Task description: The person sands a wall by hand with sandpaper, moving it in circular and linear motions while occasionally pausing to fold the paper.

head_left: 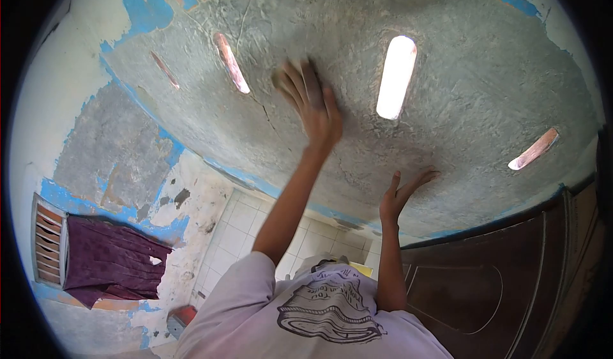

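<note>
My left hand [311, 106] is raised against the rough grey plastered wall [472, 97], back of the hand toward me. Motion smears its fingers, which are bent over a dark, flat piece [311, 81] beside the thumb; its kind cannot be made out. Lower and to the right, my right hand [407, 191] rests on the same wall with fingers stretched out and thumb apart, holding nothing. A bright, long vent slot [396, 78] lies between and above the hands. Thin cracks run through the plaster left of my left hand.
Narrower slots, one [231, 63] at left and one [534, 149] at right, pierce the wall. Peeling blue paint edges the plaster. A dark brown door [460, 295] stands lower right. At left hangs a purple curtain [115, 257] by a slatted window [49, 243]. White floor tiles [239, 221] show below.
</note>
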The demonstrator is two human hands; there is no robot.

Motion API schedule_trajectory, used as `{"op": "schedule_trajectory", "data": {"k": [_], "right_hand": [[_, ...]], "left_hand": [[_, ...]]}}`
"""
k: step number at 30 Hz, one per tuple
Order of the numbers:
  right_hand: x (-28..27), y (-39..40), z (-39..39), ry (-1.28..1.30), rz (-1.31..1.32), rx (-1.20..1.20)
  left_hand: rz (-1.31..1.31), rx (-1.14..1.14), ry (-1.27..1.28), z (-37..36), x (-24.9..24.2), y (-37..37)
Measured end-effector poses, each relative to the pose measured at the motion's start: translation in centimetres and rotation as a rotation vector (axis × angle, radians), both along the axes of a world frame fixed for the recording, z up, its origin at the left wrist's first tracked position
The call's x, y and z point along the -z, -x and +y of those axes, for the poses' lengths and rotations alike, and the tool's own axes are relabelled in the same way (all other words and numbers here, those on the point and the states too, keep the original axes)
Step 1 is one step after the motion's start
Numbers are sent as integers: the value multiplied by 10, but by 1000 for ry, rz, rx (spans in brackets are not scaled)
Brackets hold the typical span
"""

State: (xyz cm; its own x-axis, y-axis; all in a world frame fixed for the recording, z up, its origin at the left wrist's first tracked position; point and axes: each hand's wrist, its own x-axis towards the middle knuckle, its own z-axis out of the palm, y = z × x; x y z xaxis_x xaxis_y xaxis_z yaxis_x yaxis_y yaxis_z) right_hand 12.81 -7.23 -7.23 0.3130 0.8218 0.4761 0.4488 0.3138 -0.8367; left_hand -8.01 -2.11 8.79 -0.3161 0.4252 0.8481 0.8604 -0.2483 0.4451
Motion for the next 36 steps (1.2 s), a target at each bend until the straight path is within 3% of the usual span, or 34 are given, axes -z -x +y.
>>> {"op": "schedule_trajectory", "data": {"k": [4,5,7,9,12,14,17,20,24,25,28,31,33,36], "right_hand": [[1,-5,-6,2,19,-47],[1,-7,-8,9,5,-57],[-2,-12,-7,15,-9,-80],[-1,-16,-10,31,-4,-104],[-4,-8,-8,50,54,-88],[-5,2,-4,39,85,-52],[-1,10,5,9,111,-37],[5,10,7,43,122,-60],[9,9,12,35,134,-55],[12,10,12,33,134,-53],[15,9,15,34,111,-54],[15,7,17,38,92,-54],[20,5,18,31,87,-56],[17,6,16,50,58,-66]], "left_hand": [[-140,102,213,-18,178,-49],[-224,188,325,-30,205,-59],[-236,207,226,-29,203,-61],[-191,134,109,-14,175,-51],[-73,-47,37,8,48,-12],[-148,61,-83,0,-33,-6],[-44,39,-157,8,-49,2],[69,-21,2,5,32,0],[-145,149,193,-18,218,-54],[-168,174,207,-25,221,-58],[-181,166,155,-22,191,-53],[-89,-27,-41,5,69,-18],[-130,47,-167,7,-14,0],[-125,85,-93,-2,-57,-3]]}}
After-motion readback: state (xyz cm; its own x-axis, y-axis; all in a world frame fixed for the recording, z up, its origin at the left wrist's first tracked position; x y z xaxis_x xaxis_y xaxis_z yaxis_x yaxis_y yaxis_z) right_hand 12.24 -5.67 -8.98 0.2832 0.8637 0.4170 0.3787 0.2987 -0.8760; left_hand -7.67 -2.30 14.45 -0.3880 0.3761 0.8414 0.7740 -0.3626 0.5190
